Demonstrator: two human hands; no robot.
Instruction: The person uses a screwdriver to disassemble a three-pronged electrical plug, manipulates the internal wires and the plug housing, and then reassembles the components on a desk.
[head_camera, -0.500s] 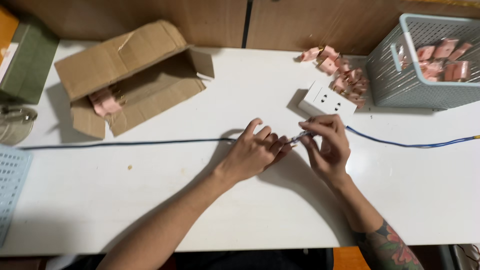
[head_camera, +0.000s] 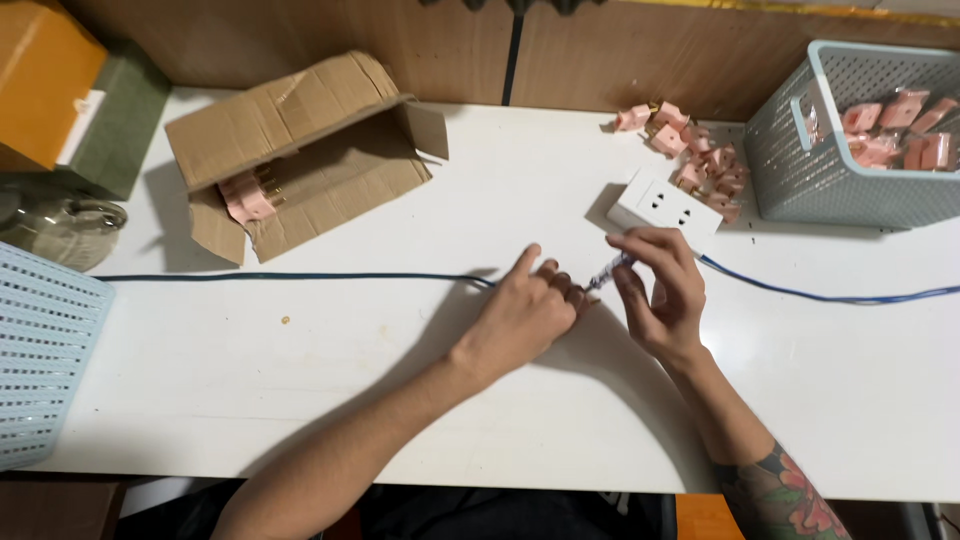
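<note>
Blue cable (head_camera: 300, 276) runs flat across the white desk (head_camera: 400, 400) from the 9 o'clock edge to your hands at the centre, then carries on from under your right hand out toward 3 o'clock. Your left hand (head_camera: 525, 315) rests on the desk over the cable, its fingers (head_camera: 560, 285) curled in and pinched on the cable end, index finger lifted and pointing toward 12 o'clock. Your right hand (head_camera: 660, 290) sits just beside it at 3 o'clock, fingers bent close around a small bluish piece (head_camera: 610, 270) held at the tips, which meets the left hand's fingers; what exactly that piece is, you cannot tell at this size. Just past your right hand, toward 12 o'clock, lies a white socket block (head_camera: 665, 205). Beyond it, a loose heap of pink plugs (head_camera: 690, 150) spreads toward the wooden wall. At 2 o'clock a pale blue perforated basket (head_camera: 800, 170) holds more pink plugs. At 11 o'clock an open cardboard box (head_camera: 300, 150) lies on its side with a pink plug showing in it. Another pale blue basket (head_camera: 45, 350) juts in at the 9 o'clock edge.
</note>
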